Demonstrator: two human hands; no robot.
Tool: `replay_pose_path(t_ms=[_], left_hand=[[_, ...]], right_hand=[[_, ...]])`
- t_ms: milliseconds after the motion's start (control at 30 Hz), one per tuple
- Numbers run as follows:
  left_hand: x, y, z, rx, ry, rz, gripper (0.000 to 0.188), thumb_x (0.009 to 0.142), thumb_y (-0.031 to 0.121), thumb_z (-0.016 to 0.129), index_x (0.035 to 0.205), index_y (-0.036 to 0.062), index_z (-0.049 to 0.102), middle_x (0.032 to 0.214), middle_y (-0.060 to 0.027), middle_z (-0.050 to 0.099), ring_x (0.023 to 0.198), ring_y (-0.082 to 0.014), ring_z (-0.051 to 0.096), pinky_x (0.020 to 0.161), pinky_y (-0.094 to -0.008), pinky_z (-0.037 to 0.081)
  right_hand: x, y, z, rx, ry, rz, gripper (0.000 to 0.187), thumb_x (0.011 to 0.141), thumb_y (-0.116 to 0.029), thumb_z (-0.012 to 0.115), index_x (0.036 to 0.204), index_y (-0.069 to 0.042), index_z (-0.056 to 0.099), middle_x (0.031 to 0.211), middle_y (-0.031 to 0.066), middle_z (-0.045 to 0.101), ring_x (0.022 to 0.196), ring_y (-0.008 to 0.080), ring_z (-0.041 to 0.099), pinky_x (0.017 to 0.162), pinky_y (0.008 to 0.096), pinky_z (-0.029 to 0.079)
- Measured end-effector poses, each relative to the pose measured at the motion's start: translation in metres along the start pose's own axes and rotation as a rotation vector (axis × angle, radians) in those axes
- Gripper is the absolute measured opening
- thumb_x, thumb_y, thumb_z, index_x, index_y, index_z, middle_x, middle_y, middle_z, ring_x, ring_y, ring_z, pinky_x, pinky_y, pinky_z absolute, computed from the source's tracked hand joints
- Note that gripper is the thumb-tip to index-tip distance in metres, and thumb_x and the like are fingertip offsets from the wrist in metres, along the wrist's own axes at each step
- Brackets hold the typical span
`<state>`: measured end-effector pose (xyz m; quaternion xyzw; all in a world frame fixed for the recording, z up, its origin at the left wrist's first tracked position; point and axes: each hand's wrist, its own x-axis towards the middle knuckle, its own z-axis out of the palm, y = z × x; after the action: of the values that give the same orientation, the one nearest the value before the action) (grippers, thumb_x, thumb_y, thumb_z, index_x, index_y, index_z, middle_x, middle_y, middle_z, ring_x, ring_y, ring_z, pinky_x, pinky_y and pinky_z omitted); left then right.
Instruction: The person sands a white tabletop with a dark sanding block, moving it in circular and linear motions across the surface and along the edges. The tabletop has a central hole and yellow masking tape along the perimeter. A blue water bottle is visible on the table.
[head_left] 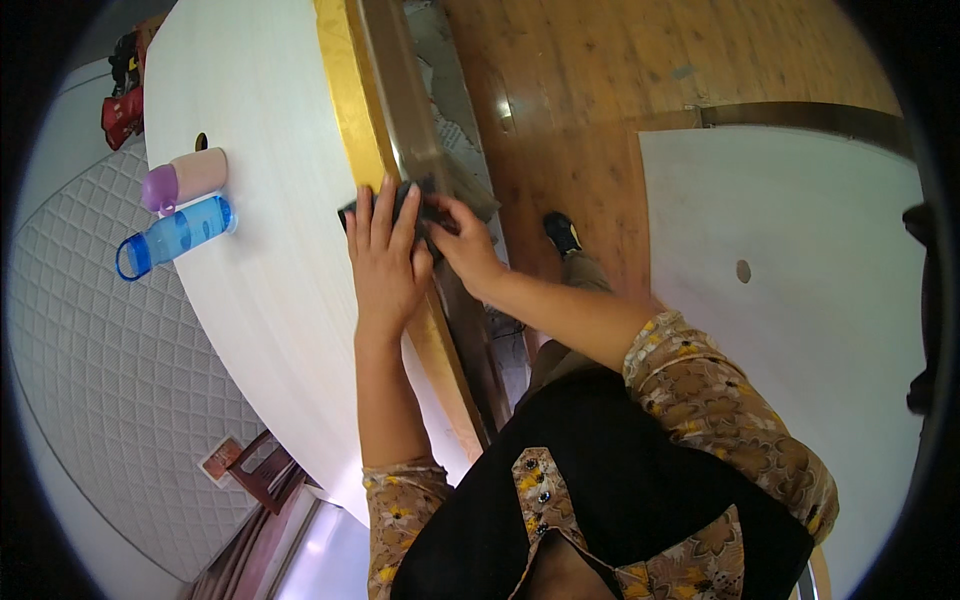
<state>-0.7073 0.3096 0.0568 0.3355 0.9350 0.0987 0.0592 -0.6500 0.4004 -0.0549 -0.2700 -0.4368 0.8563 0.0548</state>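
Observation:
A white board (270, 180) has a gold-coloured strip (343, 80) along its right edge. Folded across that edge is a small dark grey piece (344, 212), thin like cloth or sandpaper; I cannot tell which. My left hand (385, 265) lies flat on top of it, fingers stretched out and slightly apart. On the side of the edge, my right hand (462, 240) has its fingers bent and closed on the piece's right end. Much of the dark piece is hidden beneath both hands.
A blue clear water bottle (185, 230) and a pink bottle with a purple cap (185, 178) lie on the board's left side. Beyond is a quilted grey mattress (95, 300). At right, another white panel (780, 260) with a round hole lies over the wooden floor (570, 80).

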Motion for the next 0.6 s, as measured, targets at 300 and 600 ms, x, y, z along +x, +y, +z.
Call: replay_pose_path(t_ms=[300,600], left_hand=[[0.012,0.001,0.009,-0.059,0.215,-0.048,0.066,0.092,0.010,0.068,0.156,0.0123,0.050,0.166,-0.0193,0.035,0.153,-0.0445,0.031,0.126,-0.0565,0.026],[-0.056,0.034,0.012,-0.003,0.030,-0.176,0.065,0.095,0.008,0.063,0.158,0.0116,0.048,0.168,-0.0181,0.035,0.157,-0.0432,0.028,0.126,-0.0605,0.022]], right_hand=[[0.027,-0.011,0.004,-0.028,-0.007,0.033,0.038,0.098,-0.009,0.070,0.135,-0.002,0.065,0.128,0.0103,0.067,0.114,0.0187,0.064,0.099,0.0326,0.051],[-0.044,0.005,-0.016,-0.281,-0.063,0.082,0.046,0.097,0.001,0.067,0.141,-0.002,0.056,0.139,0.0103,0.056,0.129,0.0197,0.058,0.107,0.0325,0.048]])
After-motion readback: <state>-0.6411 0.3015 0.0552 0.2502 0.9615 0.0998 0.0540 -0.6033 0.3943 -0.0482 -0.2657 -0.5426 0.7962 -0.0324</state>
